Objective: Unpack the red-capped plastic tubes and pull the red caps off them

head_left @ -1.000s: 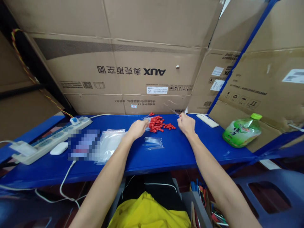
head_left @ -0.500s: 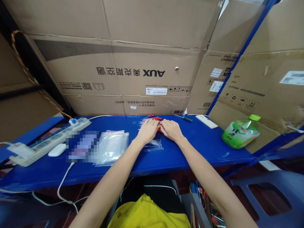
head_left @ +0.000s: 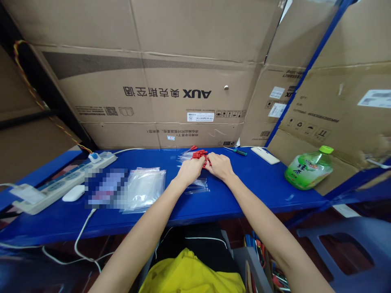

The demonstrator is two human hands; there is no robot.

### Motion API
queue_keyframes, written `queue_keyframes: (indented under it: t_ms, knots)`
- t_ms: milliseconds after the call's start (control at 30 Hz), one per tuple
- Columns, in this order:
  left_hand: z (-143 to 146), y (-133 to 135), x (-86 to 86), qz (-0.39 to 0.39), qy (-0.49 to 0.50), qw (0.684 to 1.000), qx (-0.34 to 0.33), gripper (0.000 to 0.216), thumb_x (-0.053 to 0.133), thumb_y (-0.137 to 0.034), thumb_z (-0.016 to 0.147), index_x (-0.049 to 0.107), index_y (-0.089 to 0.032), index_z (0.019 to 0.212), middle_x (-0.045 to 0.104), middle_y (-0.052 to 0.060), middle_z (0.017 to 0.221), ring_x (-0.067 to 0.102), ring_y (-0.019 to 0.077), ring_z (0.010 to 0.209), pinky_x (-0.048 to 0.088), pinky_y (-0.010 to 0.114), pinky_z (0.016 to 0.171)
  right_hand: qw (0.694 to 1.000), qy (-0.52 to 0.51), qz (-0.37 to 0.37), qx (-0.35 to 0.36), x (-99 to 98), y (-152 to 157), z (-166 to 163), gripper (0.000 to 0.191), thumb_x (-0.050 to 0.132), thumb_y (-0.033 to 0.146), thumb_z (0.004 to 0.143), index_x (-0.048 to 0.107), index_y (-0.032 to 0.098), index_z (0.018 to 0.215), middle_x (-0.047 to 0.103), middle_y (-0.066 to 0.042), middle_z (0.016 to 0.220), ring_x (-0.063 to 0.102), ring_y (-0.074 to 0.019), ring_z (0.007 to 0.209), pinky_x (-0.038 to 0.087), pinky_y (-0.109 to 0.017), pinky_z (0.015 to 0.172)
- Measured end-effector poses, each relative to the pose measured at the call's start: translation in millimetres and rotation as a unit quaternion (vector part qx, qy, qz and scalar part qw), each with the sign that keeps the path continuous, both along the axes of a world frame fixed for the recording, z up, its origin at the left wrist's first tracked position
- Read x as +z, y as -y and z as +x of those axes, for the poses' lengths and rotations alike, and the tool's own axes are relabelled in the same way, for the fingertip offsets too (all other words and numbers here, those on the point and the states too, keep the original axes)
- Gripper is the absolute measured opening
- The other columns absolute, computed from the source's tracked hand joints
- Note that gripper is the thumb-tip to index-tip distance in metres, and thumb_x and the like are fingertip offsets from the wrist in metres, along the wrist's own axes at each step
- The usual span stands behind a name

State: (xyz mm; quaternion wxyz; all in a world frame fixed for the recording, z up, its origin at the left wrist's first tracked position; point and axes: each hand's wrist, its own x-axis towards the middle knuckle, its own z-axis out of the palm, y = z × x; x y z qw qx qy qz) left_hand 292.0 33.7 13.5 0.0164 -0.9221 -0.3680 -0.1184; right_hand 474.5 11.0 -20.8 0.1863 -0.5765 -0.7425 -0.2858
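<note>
A pile of thin pale rods with red handles (head_left: 199,153), which look like small screwdrivers, lies at the middle of the blue table. My left hand (head_left: 190,170) is closed at the pile's near side, its thumb and fingers pressed on red handles. From the right, my right hand (head_left: 220,165) has its fingers curled round the red handle ends, knuckles up. The fingertips of both hands nearly meet, and how many pieces they grip is hidden. Just below my hands lies a loose bunch of thin clear or metallic rods (head_left: 198,186).
Clear plastic bags (head_left: 146,189) lie to the left, beside a blurred-out phone (head_left: 106,187), a white case (head_left: 73,193) and a power strip (head_left: 70,176). Behind the pile are a green screwdriver (head_left: 240,152) and a white slab (head_left: 265,155). A green bottle (head_left: 308,169) stands right. Cardboard (head_left: 171,73) walls the back.
My left hand has shifted slightly toward me and more red handles show above it. My right hand stays nearly in place, a little lower at the fingers.
</note>
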Motion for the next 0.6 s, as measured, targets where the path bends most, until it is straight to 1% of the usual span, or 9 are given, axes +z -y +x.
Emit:
queue_keyframes:
  t_ms: [133,300,467,600]
  knots:
    - [3.1,-0.3,-1.5,-0.012,0.009,1.000,-0.001,0.025,0.037,-0.020,0.102,0.058,-0.021,0.116,0.072,0.012,0.106,0.072,0.0278,0.096,0.052,0.035,0.080,1.000,-0.004,-0.023,-0.011,1.3,-1.0,0.2,0.020,0.047,0.025,0.096,0.064,0.016,0.096,0.071,-0.008,0.088,0.060,-0.0201,0.076,0.029,-0.033,0.071]
    - [1.8,-1.9,-3.7,-0.014,0.016,1.000,0.000,0.026,0.037,-0.023,0.104,0.060,-0.021,0.115,0.072,0.013,0.105,0.072,0.0276,0.094,0.051,0.034,0.079,0.998,-0.015,-0.051,-0.022,3.8,2.4,-1.5,0.023,0.047,0.031,0.099,0.064,0.016,0.100,0.072,-0.010,0.094,0.062,-0.0212,0.080,0.031,-0.032,0.071]
    - [-2.8,-3.1,-5.9,-0.013,0.029,0.999,-0.010,0.034,0.031,-0.034,0.108,0.061,-0.019,0.114,0.073,0.015,0.105,0.072,0.0283,0.093,0.051,0.034,0.078,0.996,-0.015,-0.088,0.020,3.3,5.2,2.7,0.027,0.040,0.033,0.105,0.061,0.016,0.108,0.073,-0.010,0.106,0.064,-0.0208,0.086,0.034,-0.031,0.075]
    - [-6.3,-5.3,-7.6,-0.033,0.044,0.998,-0.019,0.033,0.033,-0.032,0.107,0.063,-0.019,0.112,0.073,0.015,0.102,0.072,0.0278,0.091,0.049,0.033,0.077,0.993,0.002,-0.113,0.033,1.1,3.7,5.7,0.026,0.041,0.035,0.105,0.059,0.016,0.108,0.073,-0.011,0.108,0.065,-0.0209,0.088,0.036,-0.031,0.076]
